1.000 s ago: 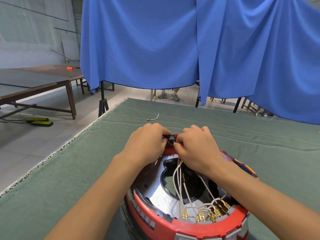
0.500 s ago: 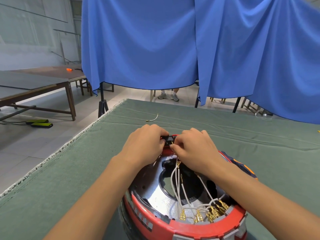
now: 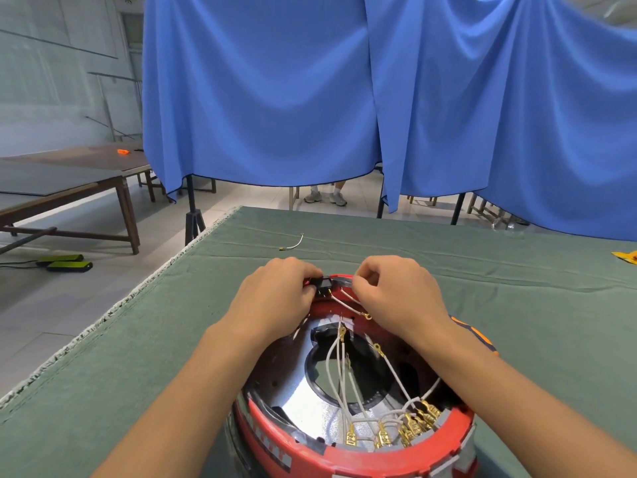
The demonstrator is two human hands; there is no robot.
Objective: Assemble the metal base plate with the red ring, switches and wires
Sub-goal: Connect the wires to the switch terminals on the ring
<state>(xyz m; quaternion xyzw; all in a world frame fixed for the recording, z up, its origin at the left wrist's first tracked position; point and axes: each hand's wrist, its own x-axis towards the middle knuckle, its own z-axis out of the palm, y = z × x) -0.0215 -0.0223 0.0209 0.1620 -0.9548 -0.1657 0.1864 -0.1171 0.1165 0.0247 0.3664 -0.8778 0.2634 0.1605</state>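
Head view, 1 frame. Item: round metal base plate [image 3: 296, 395], shiny, with a large centre hole, seated inside a red ring [image 3: 344, 460]; the assembly stood on the near middle of a table covered in green cloth [image 3: 138, 339], at the bottom centre of the frame. Item: small black switch [image 3: 322, 283] at the far rim of the ring, with brass pins on its near side. Left hand [image 3: 275, 298]: fingers curled, gripping the switch from the left. Right hand [image 3: 396, 294]: fingers curled, thumb and forefinger pinching a thin white wire [image 3: 339, 300] that ran from the switch pins toward the fingertips; a ring terminal lay loose just below that hand. Item: bundle of white wires [image 3: 336, 374] crossing the centre hole from the far side to the near rim. Item: row of brass connectors [image 3: 396, 432] plugged along the near right inner edge of the ring. Item: 1 short spare wire [image 3: 292, 243] lying apart on the cloth, beyond the hands. Item: dark part with orange trim [image 3: 479, 336], partly hidden behind the right forearm. Item: yellow scrap [image 3: 625, 257] at the right edge of the cloth. Background: blue curtain [image 3: 344, 98] hung across the room, a person's shoes [image 3: 325, 197] visible beneath it; wooden tables [image 3: 69, 181] at left carrying a small orange object [image 3: 122, 152].
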